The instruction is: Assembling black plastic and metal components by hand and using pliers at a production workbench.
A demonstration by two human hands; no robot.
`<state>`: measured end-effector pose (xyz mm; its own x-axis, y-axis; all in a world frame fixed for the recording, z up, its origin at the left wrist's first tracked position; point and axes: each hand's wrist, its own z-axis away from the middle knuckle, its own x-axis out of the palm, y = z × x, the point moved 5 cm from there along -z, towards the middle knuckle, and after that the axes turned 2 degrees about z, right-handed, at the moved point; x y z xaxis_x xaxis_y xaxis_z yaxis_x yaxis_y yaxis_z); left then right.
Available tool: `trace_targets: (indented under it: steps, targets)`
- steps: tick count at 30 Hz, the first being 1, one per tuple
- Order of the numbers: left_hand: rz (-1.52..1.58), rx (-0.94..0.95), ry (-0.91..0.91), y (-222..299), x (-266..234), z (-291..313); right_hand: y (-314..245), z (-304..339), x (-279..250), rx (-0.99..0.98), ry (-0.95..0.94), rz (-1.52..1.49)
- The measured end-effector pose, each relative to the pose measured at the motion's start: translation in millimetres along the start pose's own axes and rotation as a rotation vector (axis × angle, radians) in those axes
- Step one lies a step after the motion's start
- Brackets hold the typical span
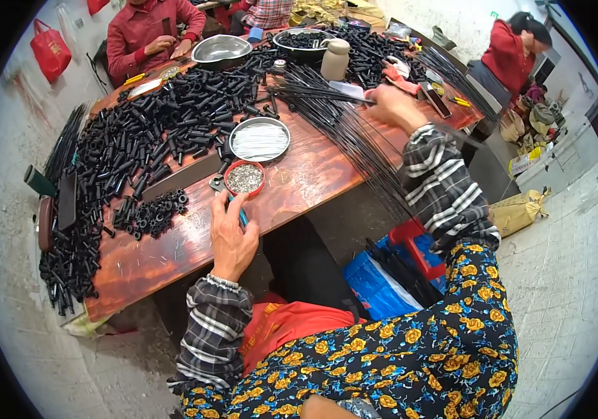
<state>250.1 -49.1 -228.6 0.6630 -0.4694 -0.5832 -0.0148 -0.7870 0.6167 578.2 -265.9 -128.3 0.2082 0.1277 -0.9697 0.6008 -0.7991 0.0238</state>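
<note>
My left hand is closed around blue-handled pliers, whose metal jaws sit beside a small red bowl of tiny metal pieces. Out to the far right, my right hand is closed on thin black rods, slightly smeared by motion; how many it holds I cannot tell. Beneath that arm a long bundle of similar rods lies across the table and hangs past its edge. A round metal dish of white thin sticks stands behind the red bowl.
Black bolt-like parts are heaped over the left and far side of the wooden table. A beige jug, a phone and an empty metal bowl stand farther back. Co-workers sit across the table and at right.
</note>
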Motion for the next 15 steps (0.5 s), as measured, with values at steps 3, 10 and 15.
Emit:
trace_targets:
  steps: [3, 10, 15]
  targets:
    - [0.090, -0.054, 0.076, -3, -11, 5, -10, 2, -56, 0.086, 0.166, 0.271]
    - [0.325, -0.084, 0.318, 17, -51, 33, 35, -21, -63, 0.178, 0.016, -0.442]
    - [0.382, -0.108, 0.339, 21, -65, 55, 15, -35, -58, 0.175, 0.173, -0.903]
